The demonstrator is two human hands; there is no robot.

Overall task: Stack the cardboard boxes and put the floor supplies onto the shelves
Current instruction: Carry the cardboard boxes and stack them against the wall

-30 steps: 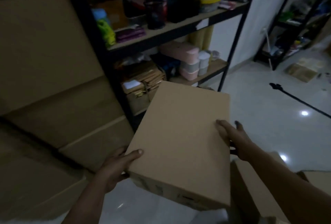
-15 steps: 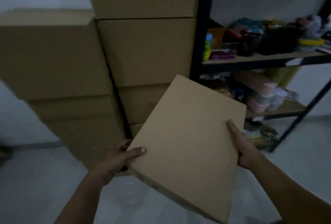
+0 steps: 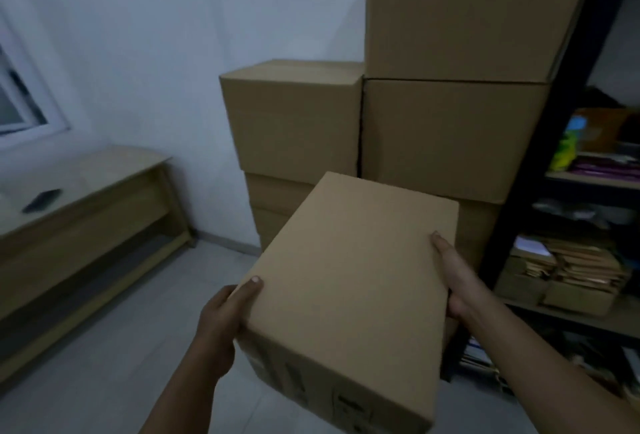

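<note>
Item: one cardboard box (image 3: 349, 277), centre frame, held above the pale floor (image 3: 104, 347). Our left hand (image 3: 221, 322) grips its near-left corner, thumb on top. Our right hand (image 3: 453, 277) clasps the right edge, thumb along the top, fingers hidden. Behind it: stacked boxes (image 3: 294, 118) in two columns against the white wall (image 3: 173, 35), just beside the black shelf unit (image 3: 540, 156) at right. Left: a wooden desk (image 3: 86, 198) under a window (image 3: 20, 104). Open floor lies between the desk and the stack.
</note>
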